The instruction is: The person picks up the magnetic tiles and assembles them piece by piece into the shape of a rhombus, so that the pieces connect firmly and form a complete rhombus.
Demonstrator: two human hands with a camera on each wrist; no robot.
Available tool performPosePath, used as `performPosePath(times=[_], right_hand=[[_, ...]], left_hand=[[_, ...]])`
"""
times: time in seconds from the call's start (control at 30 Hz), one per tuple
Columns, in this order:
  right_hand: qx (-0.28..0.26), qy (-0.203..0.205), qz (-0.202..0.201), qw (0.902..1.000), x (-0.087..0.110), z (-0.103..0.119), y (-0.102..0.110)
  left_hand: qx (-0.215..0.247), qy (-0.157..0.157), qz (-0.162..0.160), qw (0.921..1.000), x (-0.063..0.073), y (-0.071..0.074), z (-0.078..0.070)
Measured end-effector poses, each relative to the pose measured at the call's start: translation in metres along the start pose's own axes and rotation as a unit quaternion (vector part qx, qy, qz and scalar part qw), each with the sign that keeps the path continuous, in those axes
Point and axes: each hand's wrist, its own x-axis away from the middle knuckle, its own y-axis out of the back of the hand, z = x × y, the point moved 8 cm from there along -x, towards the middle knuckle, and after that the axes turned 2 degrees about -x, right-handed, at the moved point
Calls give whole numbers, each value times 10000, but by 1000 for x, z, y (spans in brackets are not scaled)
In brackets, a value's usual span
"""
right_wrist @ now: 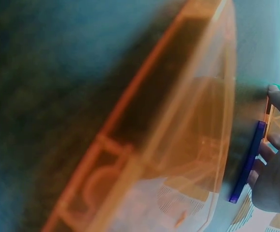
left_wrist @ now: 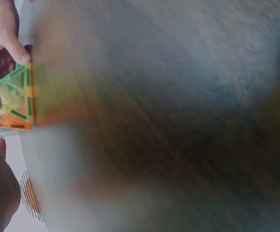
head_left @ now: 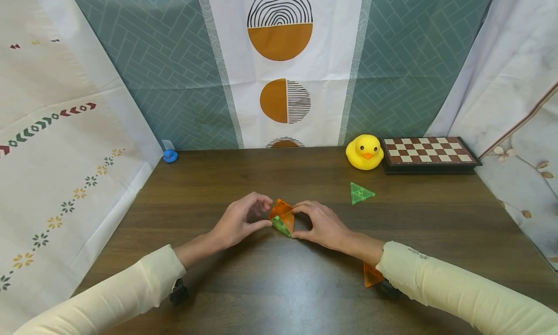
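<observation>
My left hand (head_left: 237,221) is at the left side of a small build of see-through tiles, its thumb touching a green triangular tile (head_left: 281,226) and its other fingers bent behind. From the right, my right hand (head_left: 320,223) pinches an orange tile (head_left: 282,210) between thumb and fingers. The green tile leans against the orange one. In the right wrist view a dark purple-blue piece (right_wrist: 248,164) shows edge-on beside the right fingers; the head view hides it. Another orange tile (head_left: 372,274) lies under my right forearm, looming large in the right wrist view.
A loose green triangular tile (head_left: 361,193) lies on the brown table (head_left: 209,180) beyond my right hand. Farther back sit a yellow rubber duck (head_left: 365,152) and a chessboard box (head_left: 430,153). A tiny blue duck (head_left: 170,156) is at the back left, before the curtain.
</observation>
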Motion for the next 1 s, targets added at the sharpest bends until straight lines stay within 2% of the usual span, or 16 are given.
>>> performPosePath(times=[0.13, 0.37, 0.47, 0.6, 1.0], right_hand=[[-52, -42, 11, 10000, 0, -1, 0], [-122, -89, -30, 9999, 1, -2, 2], [-173, -97, -148, 9997, 1, -3, 5], [-328, -93, -195, 9992, 1, -3, 8], [-723, 38, 75, 9973, -1, 3, 0]], left_hand=[[-360, 13, 40, 9993, 1, -1, 3], [-328, 553, 771, 9949, 3, -14, 16], [-284, 643, 966, 9928, 3, -18, 18], [-224, 652, 1092, 9916, 3, -22, 19], [-168, 666, 1238, 9899, 0, -31, 23]])
